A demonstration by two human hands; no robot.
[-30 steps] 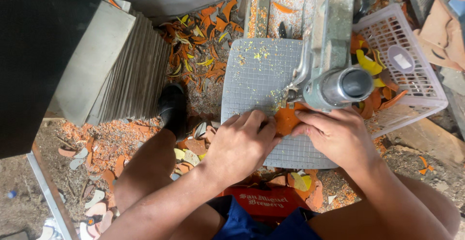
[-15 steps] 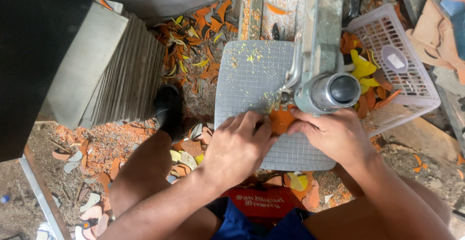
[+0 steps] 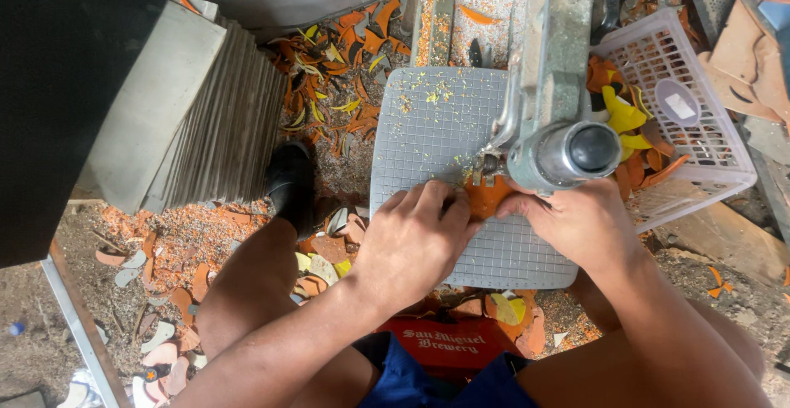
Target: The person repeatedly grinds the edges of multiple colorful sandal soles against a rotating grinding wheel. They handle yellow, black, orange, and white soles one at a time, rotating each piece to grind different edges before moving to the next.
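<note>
Gridded grey cutting table amid tile shards. We see left hand and right hand pinching an orange tile piece mid-table, under the saw head. White basket off right edge holds orange and yellow offcuts.

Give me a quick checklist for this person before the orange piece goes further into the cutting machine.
1. Both hands on piece: ok; left hand and right hand press the orange piece.
2. Piece flat on gridded table: ok.
3. Fingers away from blade: cannot tell; the machine head hides it.
4. Table free of chips: not ok.
5. Basket within reach: ok.
</note>
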